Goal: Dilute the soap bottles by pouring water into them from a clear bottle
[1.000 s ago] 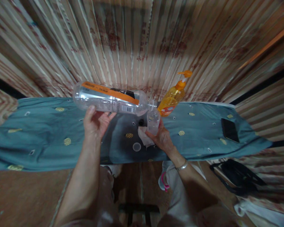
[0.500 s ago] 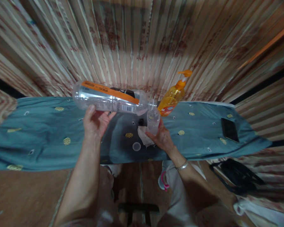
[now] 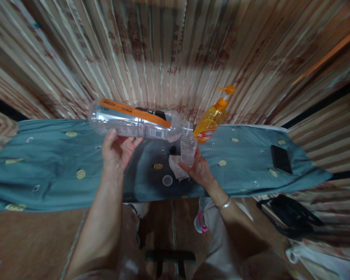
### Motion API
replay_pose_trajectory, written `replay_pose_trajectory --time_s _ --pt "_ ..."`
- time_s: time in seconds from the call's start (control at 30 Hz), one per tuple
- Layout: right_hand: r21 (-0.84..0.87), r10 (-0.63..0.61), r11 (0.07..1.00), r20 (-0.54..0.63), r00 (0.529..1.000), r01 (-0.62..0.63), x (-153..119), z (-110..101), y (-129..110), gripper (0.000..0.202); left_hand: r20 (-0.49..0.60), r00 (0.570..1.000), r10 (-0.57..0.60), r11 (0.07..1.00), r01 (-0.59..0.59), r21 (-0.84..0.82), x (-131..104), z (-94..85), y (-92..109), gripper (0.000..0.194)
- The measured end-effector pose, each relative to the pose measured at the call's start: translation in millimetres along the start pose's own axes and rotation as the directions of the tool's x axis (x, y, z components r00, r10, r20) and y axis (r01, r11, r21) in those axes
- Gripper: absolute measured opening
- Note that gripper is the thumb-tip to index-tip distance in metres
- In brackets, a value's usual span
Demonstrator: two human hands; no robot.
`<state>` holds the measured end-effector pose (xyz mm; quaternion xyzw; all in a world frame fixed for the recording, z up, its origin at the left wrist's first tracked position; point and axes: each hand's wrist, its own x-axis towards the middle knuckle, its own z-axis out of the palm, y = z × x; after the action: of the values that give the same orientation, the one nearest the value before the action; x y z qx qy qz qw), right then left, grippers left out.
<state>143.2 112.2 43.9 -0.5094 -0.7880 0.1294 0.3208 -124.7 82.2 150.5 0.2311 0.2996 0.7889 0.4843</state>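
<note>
My left hand (image 3: 118, 152) supports a large clear bottle (image 3: 134, 121) with an orange and silver label, lying almost level with its neck to the right. The neck meets the mouth of a small clear bottle (image 3: 188, 149), which is upright in the grip of my right hand (image 3: 200, 169). Whether liquid is passing between them is too small to tell. Behind the small bottle, an orange pump bottle (image 3: 210, 122) leans to the right. A crumpled white tissue (image 3: 177, 168), a small black cap (image 3: 173, 149) and a round clear lid (image 3: 167, 180) lie on the cloth near my right hand.
The table has a teal cloth (image 3: 58, 155) with yellow prints. A dark flat object (image 3: 281, 159) lies at its right end. Pleated curtains (image 3: 163, 50) hang behind it. A black bag (image 3: 291, 216) is at the lower right, and a dark stool (image 3: 170, 256) shows below.
The view has shifted very slightly. Both hands and the two bottles they hold keep nearly the same pose.
</note>
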Motion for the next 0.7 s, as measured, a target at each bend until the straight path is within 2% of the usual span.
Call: replay_pose_trajectory --time_s 0.33,0.7 --pt "0.050 0.025 0.998 0.000 1.000 -0.025 -0.6 -0.7 -0.1 0.098 0.020 1.000 0.004 0.999 -0.005 0.032 0.7 -2.5 -0.7 0.034" --pt "0.019 0.009 1.000 0.004 1.000 -0.009 -1.5 1.4 2.3 0.101 0.020 1.000 -0.001 1.000 0.001 -0.004 -1.5 0.3 0.3 0.031"
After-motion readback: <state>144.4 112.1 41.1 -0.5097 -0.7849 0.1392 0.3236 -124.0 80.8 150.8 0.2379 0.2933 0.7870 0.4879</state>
